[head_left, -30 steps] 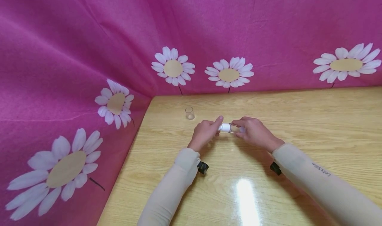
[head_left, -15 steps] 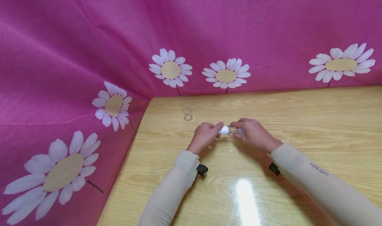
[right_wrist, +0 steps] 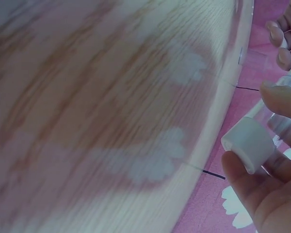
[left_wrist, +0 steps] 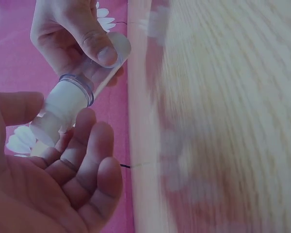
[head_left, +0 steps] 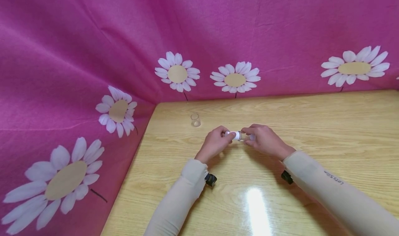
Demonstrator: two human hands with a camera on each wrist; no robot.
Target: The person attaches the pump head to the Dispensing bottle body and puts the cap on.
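Observation:
A small clear bottle with a white pump top (head_left: 236,136) lies sideways between both hands, just above the table. My left hand (head_left: 215,142) pinches the white top with thumb and fingers; in the left wrist view the other fingers (left_wrist: 99,160) are loosely bent beside it. Round the clear body, my right hand (head_left: 265,141) curls its thumb and fingers. A clear ring (left_wrist: 80,87) shows where the top meets the body. The bottle's white base (right_wrist: 250,143) shows in the right wrist view, partly behind the fingers.
A small clear cap (head_left: 195,120) stands on the wooden table (head_left: 174,139), left of and beyond the hands. Pink cloth (head_left: 280,32) with white daisies hangs along the back and left table edges. Bright light reflects near the front.
My left thumb has swung from pointing up down onto the white top, with the fingers shifting round it. The right hand keeps its hold on the bottle. The head view has shifted slightly.

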